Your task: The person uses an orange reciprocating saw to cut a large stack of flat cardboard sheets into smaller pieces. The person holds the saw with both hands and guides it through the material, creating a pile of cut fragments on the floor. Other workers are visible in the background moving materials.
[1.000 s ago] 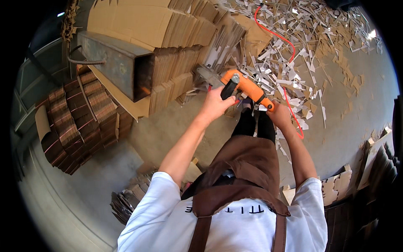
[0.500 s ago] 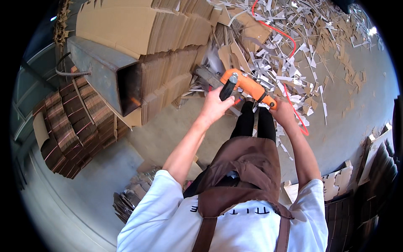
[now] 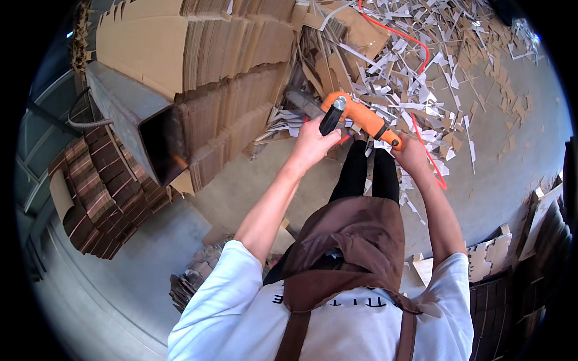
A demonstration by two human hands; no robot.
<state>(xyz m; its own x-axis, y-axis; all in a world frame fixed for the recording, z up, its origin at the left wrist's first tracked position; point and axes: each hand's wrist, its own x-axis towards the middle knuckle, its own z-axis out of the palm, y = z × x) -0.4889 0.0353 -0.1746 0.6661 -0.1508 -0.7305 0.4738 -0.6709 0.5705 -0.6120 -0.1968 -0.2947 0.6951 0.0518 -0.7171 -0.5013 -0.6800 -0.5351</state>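
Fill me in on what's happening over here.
A person in a brown apron holds an orange power tool with both hands: the left hand on its black side handle, the right hand at the rear grip. Its front points at a tall stack of flattened cardboard. Cardboard scraps litter the floor.

Flattened brown cardboard boxes (image 3: pixel 198 54) stacked upper left; darker brown bundles (image 3: pixel 99 192) left; more flat cartons (image 3: pixel 518 283) right edge. No labels, signs, screens.
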